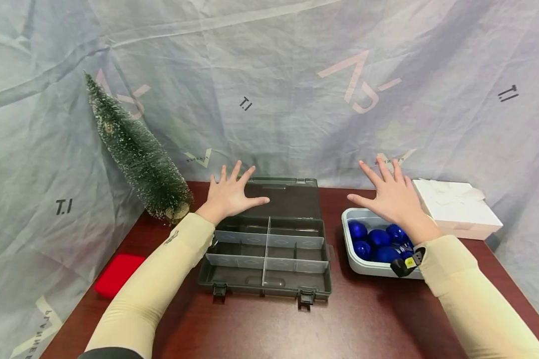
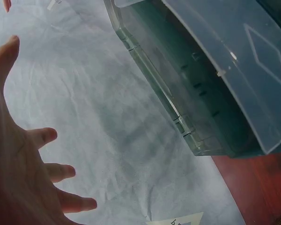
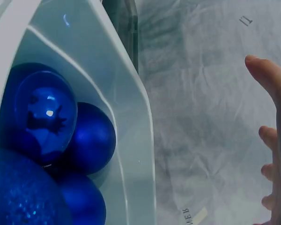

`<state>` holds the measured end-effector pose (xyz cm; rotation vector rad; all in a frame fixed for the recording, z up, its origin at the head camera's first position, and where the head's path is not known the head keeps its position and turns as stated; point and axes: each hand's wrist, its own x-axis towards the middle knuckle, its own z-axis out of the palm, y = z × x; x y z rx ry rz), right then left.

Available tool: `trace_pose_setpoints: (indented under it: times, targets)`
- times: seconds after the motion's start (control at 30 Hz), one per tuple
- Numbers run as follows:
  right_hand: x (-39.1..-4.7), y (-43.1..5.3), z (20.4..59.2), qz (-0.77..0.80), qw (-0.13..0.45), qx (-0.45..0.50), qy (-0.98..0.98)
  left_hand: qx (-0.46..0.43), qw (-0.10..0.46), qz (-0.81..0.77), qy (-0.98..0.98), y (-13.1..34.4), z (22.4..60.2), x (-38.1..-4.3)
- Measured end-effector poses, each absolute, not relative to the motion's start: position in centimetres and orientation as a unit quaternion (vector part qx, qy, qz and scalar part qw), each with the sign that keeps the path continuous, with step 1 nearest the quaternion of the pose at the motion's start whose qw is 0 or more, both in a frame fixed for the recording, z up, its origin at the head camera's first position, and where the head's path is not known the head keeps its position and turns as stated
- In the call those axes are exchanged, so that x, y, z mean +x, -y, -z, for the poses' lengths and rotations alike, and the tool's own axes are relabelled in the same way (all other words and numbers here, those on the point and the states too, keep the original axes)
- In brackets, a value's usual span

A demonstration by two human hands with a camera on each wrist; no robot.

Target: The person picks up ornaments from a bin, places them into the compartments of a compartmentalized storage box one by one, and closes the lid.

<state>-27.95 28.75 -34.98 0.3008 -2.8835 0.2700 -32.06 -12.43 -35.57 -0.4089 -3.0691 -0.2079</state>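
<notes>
With fingers spread and holding nothing, my left hand [image 1: 230,196] hovers over the left rear of a dark clear compartment box [image 1: 208,286], whose lid [image 1: 287,199] stands raised at the back. Pale dividers [image 1: 294,242] split the box into several compartments. My right hand [image 1: 396,199], also spread and holding nothing, is above a light blue-grey tub [image 1: 352,259]. Inside the tub lie several blue ball ornaments [image 1: 379,238], some shiny, some matte, one glittery in the right wrist view [image 3: 28,192]. My right forearm hides the tub's right end.
A small frosted artificial tree [image 1: 139,154] leans at the left rear, near a red object [image 1: 119,274] partly behind my left sleeve. At the right rear sits a white box [image 1: 458,207] with a bow. A grey printed cloth [image 1: 278,99] hangs behind the reddish-brown table [image 1: 296,329].
</notes>
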Motion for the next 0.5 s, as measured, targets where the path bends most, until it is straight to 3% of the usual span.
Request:
trace_pose_setpoints:
  times: [0.5]
  targets:
    - [-25.5,-29.6,35.0,-0.273,0.130,0.151,0.941,-0.140,0.084,0.189,0.968,15.3,35.0,-29.1]
